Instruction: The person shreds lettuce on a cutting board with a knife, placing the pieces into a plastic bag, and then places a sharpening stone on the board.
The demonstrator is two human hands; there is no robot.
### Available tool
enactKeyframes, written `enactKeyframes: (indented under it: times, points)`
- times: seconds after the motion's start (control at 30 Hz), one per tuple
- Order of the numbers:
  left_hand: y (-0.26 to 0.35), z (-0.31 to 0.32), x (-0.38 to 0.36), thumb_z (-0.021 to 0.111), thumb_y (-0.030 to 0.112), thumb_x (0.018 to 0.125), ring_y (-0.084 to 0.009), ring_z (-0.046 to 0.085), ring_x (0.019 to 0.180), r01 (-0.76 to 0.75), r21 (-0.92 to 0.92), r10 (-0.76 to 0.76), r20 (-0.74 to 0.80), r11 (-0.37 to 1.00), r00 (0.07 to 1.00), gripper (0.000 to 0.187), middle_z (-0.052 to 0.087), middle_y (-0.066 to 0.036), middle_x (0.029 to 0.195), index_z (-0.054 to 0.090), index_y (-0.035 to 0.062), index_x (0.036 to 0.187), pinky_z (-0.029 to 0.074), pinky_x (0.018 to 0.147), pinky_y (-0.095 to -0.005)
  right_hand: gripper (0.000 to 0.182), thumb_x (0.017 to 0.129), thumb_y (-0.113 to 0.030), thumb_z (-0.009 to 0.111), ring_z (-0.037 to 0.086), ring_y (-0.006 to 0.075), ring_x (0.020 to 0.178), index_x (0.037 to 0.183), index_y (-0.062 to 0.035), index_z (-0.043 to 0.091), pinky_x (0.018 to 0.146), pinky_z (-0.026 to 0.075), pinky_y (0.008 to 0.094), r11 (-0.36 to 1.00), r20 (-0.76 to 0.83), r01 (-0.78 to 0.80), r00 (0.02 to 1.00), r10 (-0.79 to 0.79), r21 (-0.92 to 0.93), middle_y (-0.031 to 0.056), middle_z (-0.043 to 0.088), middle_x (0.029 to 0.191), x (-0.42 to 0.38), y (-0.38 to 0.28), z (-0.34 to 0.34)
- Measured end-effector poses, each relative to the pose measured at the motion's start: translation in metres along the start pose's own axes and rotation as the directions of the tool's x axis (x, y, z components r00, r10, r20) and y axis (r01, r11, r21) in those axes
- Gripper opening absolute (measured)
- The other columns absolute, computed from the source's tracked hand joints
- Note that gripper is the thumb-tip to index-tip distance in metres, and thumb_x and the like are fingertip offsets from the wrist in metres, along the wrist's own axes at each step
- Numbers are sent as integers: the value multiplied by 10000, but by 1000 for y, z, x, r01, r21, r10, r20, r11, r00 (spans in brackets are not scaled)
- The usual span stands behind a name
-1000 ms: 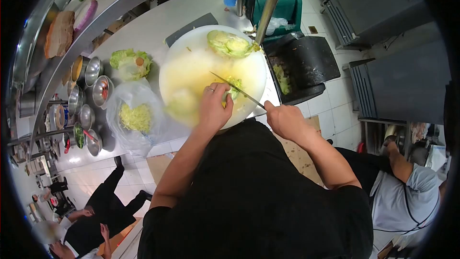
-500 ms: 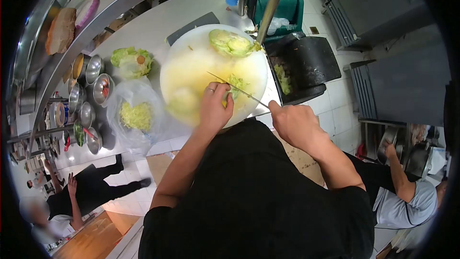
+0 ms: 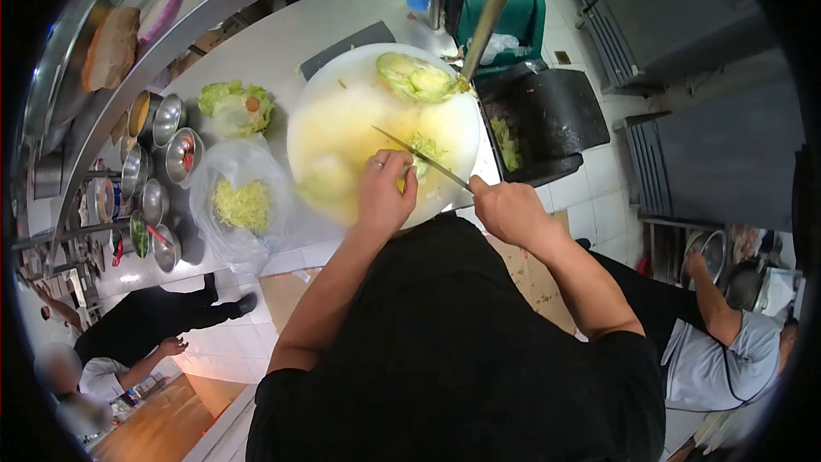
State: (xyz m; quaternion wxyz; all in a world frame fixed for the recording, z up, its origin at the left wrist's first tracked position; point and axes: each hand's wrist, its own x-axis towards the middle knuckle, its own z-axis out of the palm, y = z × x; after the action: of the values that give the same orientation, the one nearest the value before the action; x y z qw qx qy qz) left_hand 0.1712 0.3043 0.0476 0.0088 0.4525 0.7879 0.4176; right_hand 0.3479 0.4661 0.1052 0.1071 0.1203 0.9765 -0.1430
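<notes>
My right hand (image 3: 511, 214) is wrapped round the handle of a kitchen knife (image 3: 416, 152). The blade slants up and left across the round white cutting board (image 3: 316, 103), just beyond my left fingertips. Bent over the board, my left hand (image 3: 386, 191) presses on a piece of lettuce, mostly hidden beneath the fingers. Shredded lettuce (image 3: 429, 147) lies around the blade. A larger cut lettuce chunk (image 3: 415, 77) rests at the board's far edge. Another pale green piece (image 3: 325, 178) sits left of my left hand.
Left of the board are a clear plastic bag (image 3: 229, 238) of shredded lettuce and a cut lettuce head (image 3: 235, 109). Several metal bowls (image 3: 182, 156) line the counter. A black bin (image 3: 556, 120) stands at right below a metal post (image 3: 493, 13). Two co-workers are nearby.
The knife handle and my right hand have shifted slightly left and up. My left hand stays almost in place. The co-worker at left has lowered a hand.
</notes>
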Motion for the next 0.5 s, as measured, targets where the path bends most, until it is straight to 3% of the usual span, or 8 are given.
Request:
enactKeyframes:
  times: [0.1,0.2,0.27,0.33,0.4,0.5]
  points:
    - [2,-1,0,700,-3,867,-367,645,924,8,1,-8,2,1000,1000,146,646,-161,976,647,24,1001,514,794,-434,143,916,-113,623,719,358,613,1017,-24,574,563,569,443,998,36,26,999,-24,-57,172,690,654,-18,-16,-49]
    - [3,1,-1,699,24,865,-391,626,930,40,-46,-40,-3,998,999,155,633,-158,974,638,46,1006,498,796,-479,154,908,-113,624,721,355,612,1021,-21,578,567,570,447,997,31,0,1000,2,-72,168,692,655,-20,-20,-47]
    - [3,0,-1,701,12,869,-378,635,928,39,-34,-40,-5,999,999,143,642,-157,973,643,34,998,506,798,-456,155,905,-109,624,722,358,615,1023,-21,579,569,570,451,1000,2,12,1000,-12,-21,170,693,657,-4,-2,-4]
    - [2,0,2,702,0,873,-365,645,927,35,-22,-35,-16,999,999,130,652,-156,972,649,21,990,514,799,-433,156,902,-106,623,723,360,618,1025,-21,580,572,570,454,999,-34,30,999,-29,24,173,693,658,4,-3,-13]
    - [2,-1,-1,704,2,873,-359,647,930,6,-13,-6,-13,1000,1000,132,656,-153,980,650,22,991,516,804,-430,154,914,-115,619,717,366,615,1028,-19,581,569,568,463,996,58,28,998,-23,-81,177,690,656,-10,-10,-39]
    - [3,0,-1,704,5,874,-360,648,935,31,-4,-31,-5,1000,1000,129,658,-154,984,651,21,991,517,808,-429,153,920,-124,618,714,372,614,1026,-18,585,567,567,466,1000,15,20,1000,-20,-7,182,689,656,-20,-22,-56]
